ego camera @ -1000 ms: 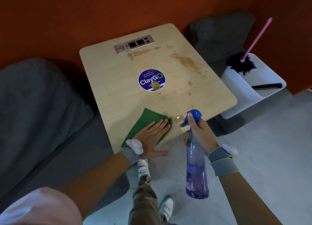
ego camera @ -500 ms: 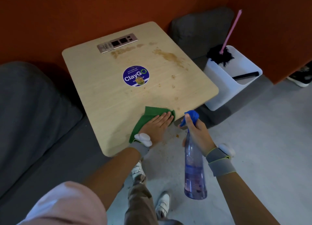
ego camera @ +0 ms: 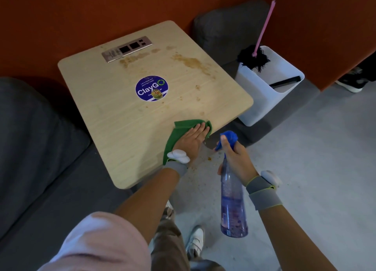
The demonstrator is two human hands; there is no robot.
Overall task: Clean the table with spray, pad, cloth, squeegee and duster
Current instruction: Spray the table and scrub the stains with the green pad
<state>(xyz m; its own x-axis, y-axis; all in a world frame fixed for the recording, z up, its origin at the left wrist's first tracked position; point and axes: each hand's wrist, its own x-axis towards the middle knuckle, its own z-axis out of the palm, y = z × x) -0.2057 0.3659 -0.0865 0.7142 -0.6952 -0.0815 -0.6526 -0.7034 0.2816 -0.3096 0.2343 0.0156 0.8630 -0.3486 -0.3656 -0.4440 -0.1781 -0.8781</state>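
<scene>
A light wooden table (ego camera: 122, 124) carries brown stains near its far and right side. My left hand (ego camera: 192, 141) presses flat, fingers straight, on a green pad (ego camera: 183, 126) at the table's near right edge. My right hand (ego camera: 237, 158) grips the neck of a clear purple spray bottle (ego camera: 233, 205) with a blue trigger head, held just off the table's edge above the floor. A black duster with a pink handle (ego camera: 253, 60) and a black squeegee (ego camera: 284, 82) stand in a white bin (ego camera: 262, 101) to the right of the table.
Grey sofa cushions (ego camera: 30, 148) flank the table on the left and behind it. An orange wall runs along the back. Crumbs and a brown spot (ego camera: 209, 158) lie on the grey floor under my hands. Someone's dark shoe (ego camera: 352, 83) shows at the far right.
My left hand has slid the green pad rightward along the table's near edge to the corner. The right hand keeps the spray bottle beside it.
</scene>
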